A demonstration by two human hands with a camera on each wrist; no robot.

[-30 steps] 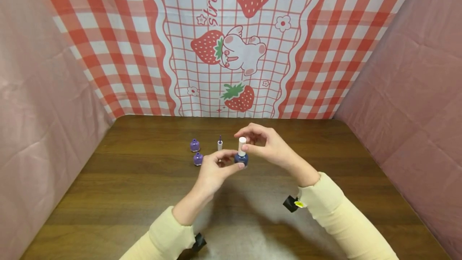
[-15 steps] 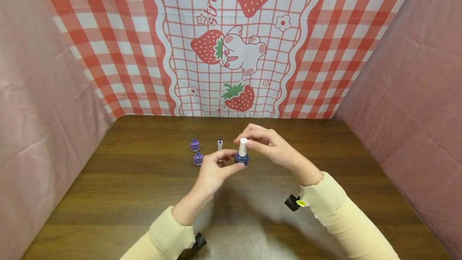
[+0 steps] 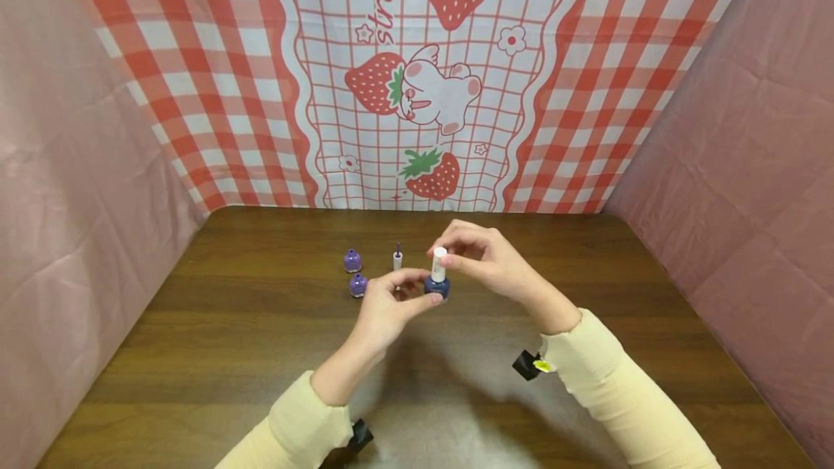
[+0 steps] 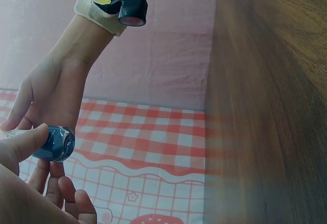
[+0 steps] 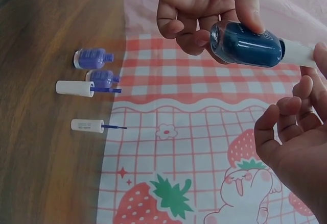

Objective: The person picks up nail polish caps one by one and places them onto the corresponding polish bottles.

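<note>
A dark blue nail polish bottle (image 3: pixel 436 286) is held above the table between the thumb and fingers of my left hand (image 3: pixel 383 310). Its white cap (image 3: pixel 439 263) sits on the bottle's neck, pinched by the thumb and fingers of my right hand (image 3: pixel 498 266). The right wrist view shows the blue glass (image 5: pixel 250 46) side-on, with my left thumb pressed on it. To the left stand two uncapped purple nail polish bottles, one farther back (image 3: pixel 352 261) and one nearer (image 3: pixel 357 286). Two white brush caps, one (image 5: pixel 74 88) beside the other (image 5: pixel 87 125), stand brush up.
The brown wooden table (image 3: pixel 247 353) reaches back to a red-checked strawberry cloth (image 3: pixel 417 78). Pink cloths hang on the left (image 3: pixel 98 165) and the right (image 3: pixel 730 187). Both wrists carry a small black camera.
My right fingers have shifted round the white cap, loosening a little and then pinching it again. My left hand keeps the blue bottle in nearly the same spot.
</note>
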